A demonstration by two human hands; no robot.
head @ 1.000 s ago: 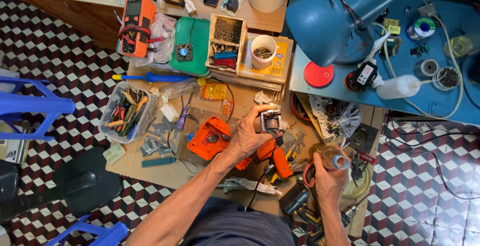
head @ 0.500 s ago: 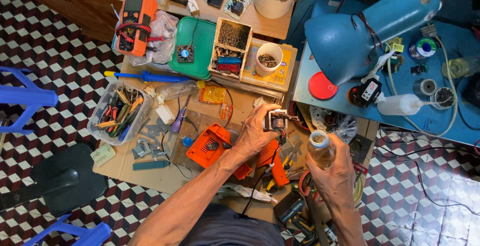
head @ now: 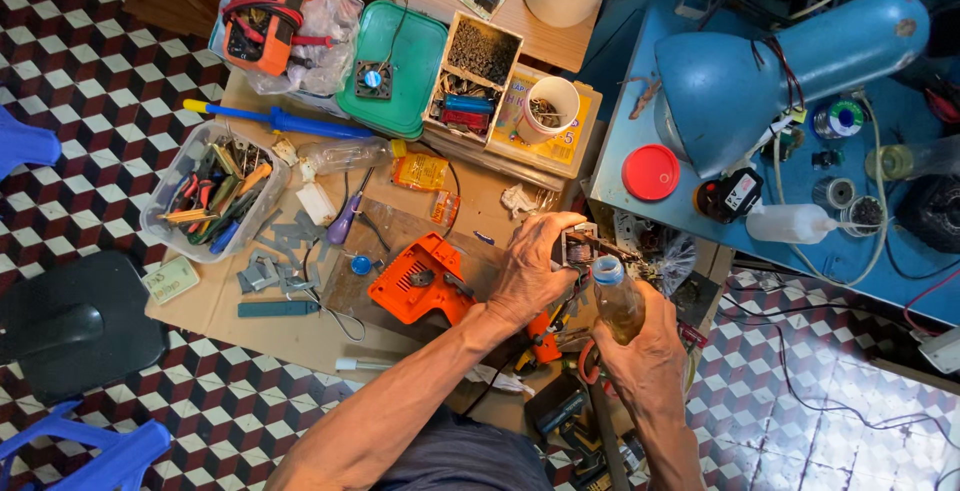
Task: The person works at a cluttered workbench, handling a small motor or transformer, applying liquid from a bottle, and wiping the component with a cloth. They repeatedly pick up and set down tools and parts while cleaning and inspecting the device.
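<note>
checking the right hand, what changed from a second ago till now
The right hand rose from low at the bench edge, bringing a small bottle up beside the part held in the left hand. The left hand kept its grip; the orange housing stayed put.

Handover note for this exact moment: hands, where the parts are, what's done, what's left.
Left hand: closed around a small motor part, held above the cardboard work surface.
Right hand: grip shut on a small bottle with a blue cap, tip up against the motor part.
Nearby: orange plastic cover lies off, left of the hands; clear tub of tools at far left; blue lamp on the blue table to the right.
Done: cover is off, part is in hand.
Left: the orange cover is not refitted. Whether any liquid has come out of the bottle cannot be seen.
</note>
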